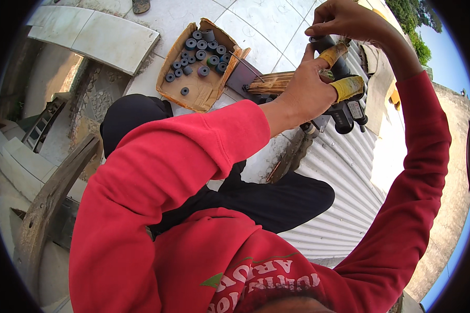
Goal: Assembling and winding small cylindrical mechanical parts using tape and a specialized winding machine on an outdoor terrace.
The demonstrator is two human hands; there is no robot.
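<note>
My left hand (309, 91) reaches to the upper right, two fingers wrapped in yellow tape (348, 87). Those fingers curl round a black tool (343, 118) that resembles a power drill; part of it is hidden. A dark grey hollow cylinder (324, 41) sits at the tool's far end, close to my left thumb. Over it bends my right hand (352, 22), thumb and fingers closed at the cylinder's upper edge. A cardboard box (196, 99) farther left holds several similar dark cylinders (201, 55) with round centre holes.
Beside the box lie a brown wooden block (271, 83) and a dark metal plate with a thin rod (244, 78). Corrugated sheeting (329, 177) spreads to the right. White tiles (261, 23) cover the floor ahead; a weathered wooden beam (49, 203) stands at the left.
</note>
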